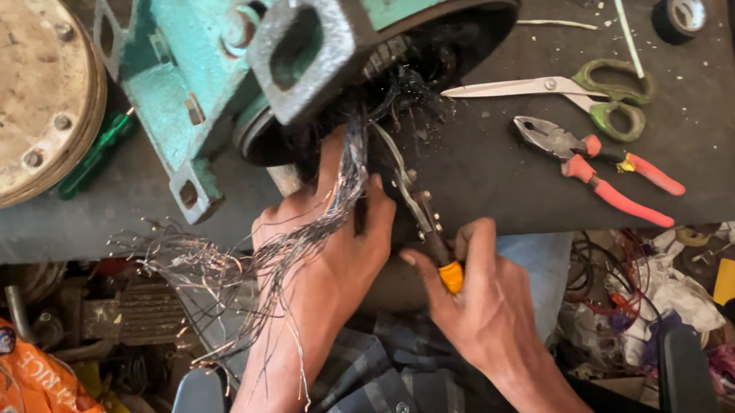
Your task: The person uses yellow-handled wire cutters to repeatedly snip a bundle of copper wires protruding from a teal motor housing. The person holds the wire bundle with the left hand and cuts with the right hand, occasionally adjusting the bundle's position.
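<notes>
While each hand grips — left hand wire strands, right hand a tool — the dark bench sits amid floor clutter.

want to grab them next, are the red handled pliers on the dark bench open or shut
Open. The red-handled steel pliers lie flat on the dark grey bench top with jaws parted and handles spread, beside the green-handled scissors.

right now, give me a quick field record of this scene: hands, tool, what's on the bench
left hand: grips a bundle of thin wires pulled from the motor
right hand: holds a yellow-handled tool, tip at the motor opening
motor: green housing, on its side
bench: scissors, red-handled pliers, tape roll
</notes>
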